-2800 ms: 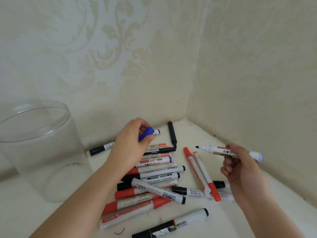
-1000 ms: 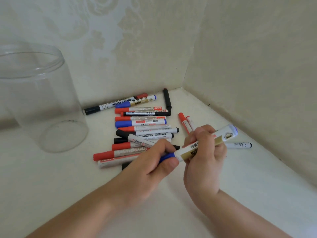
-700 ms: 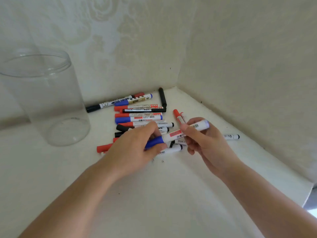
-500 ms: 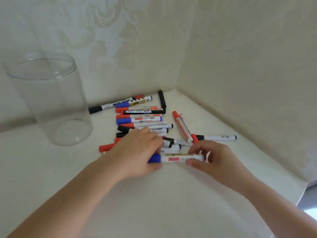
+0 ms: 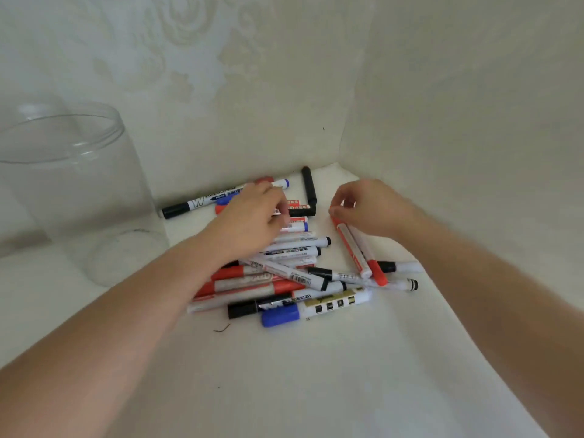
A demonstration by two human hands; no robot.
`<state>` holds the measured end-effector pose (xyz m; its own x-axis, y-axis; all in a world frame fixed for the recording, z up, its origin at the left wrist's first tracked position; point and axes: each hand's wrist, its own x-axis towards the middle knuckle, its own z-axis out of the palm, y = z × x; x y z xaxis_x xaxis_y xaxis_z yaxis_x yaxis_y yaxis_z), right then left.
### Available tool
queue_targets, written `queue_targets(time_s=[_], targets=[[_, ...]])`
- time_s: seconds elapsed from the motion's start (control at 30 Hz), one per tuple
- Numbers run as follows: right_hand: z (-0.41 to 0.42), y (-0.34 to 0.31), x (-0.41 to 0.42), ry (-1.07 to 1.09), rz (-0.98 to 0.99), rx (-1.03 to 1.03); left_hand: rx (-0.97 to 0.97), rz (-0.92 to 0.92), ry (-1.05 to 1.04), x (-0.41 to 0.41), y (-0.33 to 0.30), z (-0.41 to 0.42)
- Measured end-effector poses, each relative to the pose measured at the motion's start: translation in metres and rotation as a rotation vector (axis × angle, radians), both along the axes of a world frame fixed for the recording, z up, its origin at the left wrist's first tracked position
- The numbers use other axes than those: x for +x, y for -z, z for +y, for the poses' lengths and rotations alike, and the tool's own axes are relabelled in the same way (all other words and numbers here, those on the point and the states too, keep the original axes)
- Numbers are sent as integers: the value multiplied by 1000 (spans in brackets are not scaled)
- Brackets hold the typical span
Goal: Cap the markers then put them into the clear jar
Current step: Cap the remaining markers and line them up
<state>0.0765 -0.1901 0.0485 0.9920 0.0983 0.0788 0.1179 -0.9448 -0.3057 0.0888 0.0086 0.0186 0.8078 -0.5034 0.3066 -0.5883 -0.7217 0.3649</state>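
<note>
Red marker (image 5: 347, 240) maybe under rt hand (image 5: 369, 207).

Both hands (image 5: 252, 216) (image 5: 369, 207) reach forward, fingers curled downward.

Both hands reached over the marker pile (image 5: 284, 270); the right hand (image 5: 368, 208) pinched a red marker (image 5: 349, 245), the left hand (image 5: 249, 219) lay on others.

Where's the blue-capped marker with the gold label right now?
The blue-capped marker lies on the table at the near edge of the marker pile, just in front of a black-capped marker, untouched by either hand.
</note>
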Motion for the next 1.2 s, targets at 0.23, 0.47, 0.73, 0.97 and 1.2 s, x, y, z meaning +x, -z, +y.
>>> queue_targets(time_s=[0.23, 0.47, 0.73, 0.97, 1.2], targets=[[19, 34, 88, 200, 94, -41, 200, 11, -244, 87, 7, -15], [21, 45, 102, 276, 106, 200, 380, 80, -269, 105, 18, -33], [10, 18, 61, 386, -22, 803, 219, 108, -241, 104, 14, -34], [7, -8, -25, 329, -6, 1200, -235, 68, -39, 11, -24, -30], [18, 7, -99, 330, -131, 1426, -427, 165, 24, -88, -14, -8]])
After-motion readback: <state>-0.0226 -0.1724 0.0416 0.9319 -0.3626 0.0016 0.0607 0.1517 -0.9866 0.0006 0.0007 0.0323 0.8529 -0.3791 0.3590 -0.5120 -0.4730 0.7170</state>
